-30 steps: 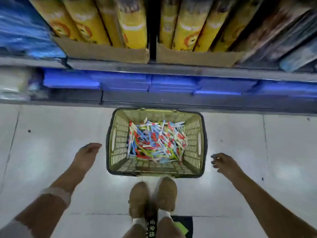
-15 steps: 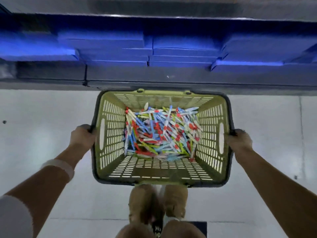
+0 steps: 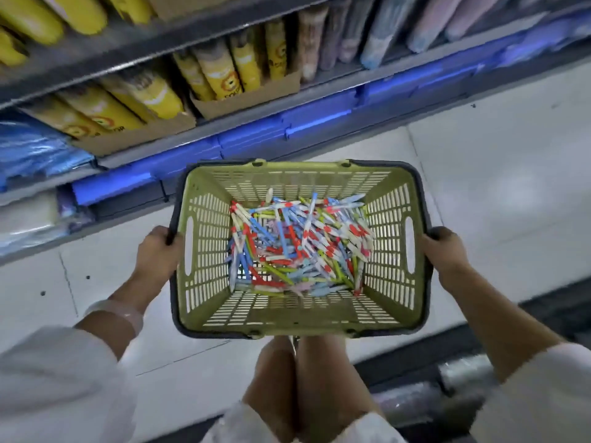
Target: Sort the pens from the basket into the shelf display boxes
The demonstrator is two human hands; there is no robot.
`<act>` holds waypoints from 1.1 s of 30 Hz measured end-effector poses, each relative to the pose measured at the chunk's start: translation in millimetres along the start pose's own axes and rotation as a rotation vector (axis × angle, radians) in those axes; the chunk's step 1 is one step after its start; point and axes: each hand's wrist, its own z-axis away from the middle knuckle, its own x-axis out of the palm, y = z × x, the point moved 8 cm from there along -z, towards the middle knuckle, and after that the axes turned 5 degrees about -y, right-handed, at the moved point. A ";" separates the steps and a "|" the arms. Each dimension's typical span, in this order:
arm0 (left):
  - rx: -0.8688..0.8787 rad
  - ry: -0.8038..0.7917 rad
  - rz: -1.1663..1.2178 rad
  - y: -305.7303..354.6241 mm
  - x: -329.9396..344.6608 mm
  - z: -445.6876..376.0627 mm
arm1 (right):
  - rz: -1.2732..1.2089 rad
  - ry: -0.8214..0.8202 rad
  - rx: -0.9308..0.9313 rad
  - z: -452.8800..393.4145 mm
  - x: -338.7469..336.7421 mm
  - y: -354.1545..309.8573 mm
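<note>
Both hands are gripping the green basket (image 3: 204,311) by its rim — left hand (image 3: 155,251) at nine o'clock, right hand (image 3: 443,251) at three — fingers clenched around it, pens (image 3: 299,247) heaped inside.

The olive-green slatted plastic basket (image 3: 299,318) has left the floor; both hands, earlier free beside it, now grip its dark rim.

One basket (image 3: 204,302), green w/ dark rim. Pens (image 3: 297,247) inside: a loose heap, way too many and too tangled to count, dozens at least, in red, blue, white, green, pink. Two hands: left hand (image 3: 156,251), right hand (image 3: 444,251), one per side of the rim. Two cardboard boxes (image 3: 246,100) of yellow packs (image 3: 220,71) on the shelf; pack count blurred.
</note>
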 end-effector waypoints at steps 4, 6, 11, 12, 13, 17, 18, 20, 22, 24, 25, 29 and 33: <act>0.249 -0.125 -0.116 109.4 -6.9 45.4 | -0.209 0.131 0.098 63.4 -97.4 50.3; 0.372 -0.179 -0.216 170.3 4.6 64.6 | -0.325 0.189 0.143 87.4 -138.9 79.2; 0.635 -0.211 -0.340 342.2 62.9 117.1 | -0.657 0.327 0.286 119.3 -229.4 160.3; 0.681 -0.222 -0.363 377.5 79.9 126.5 | -0.714 0.351 0.308 118.8 -246.3 175.5; 0.722 -0.233 -0.383 411.4 97.7 135.0 | -0.751 0.375 0.330 116.4 -263.3 190.3; 0.855 -0.254 -0.445 543.0 173.9 173.6 | -0.824 0.468 0.398 85.1 -343.1 241.4; 0.868 -0.260 -0.448 573.8 194.1 181.7 | -0.843 0.491 0.400 72.6 -366.8 252.8; 0.875 -0.293 -0.441 632.2 232.6 196.6 | -0.869 0.495 0.417 50.5 -414.2 267.8; 0.896 -0.319 -0.438 690.1 268.1 211.1 | -0.889 0.526 0.421 30.0 -464.7 278.4; 0.928 -0.311 -0.421 748.4 298.2 223.4 | -0.906 0.564 0.419 9.6 -514.1 286.5; 0.942 -0.315 -0.403 777.3 312.8 229.3 | -0.916 0.576 0.428 -1.0 -537.7 290.3; 0.960 -0.380 -0.352 891.5 376.2 240.3 | -0.935 0.581 0.469 -57.3 -630.6 301.7; 0.944 -0.434 -0.336 1012.6 447.8 235.8 | -0.943 0.603 0.473 -137.4 -725.1 308.2</act>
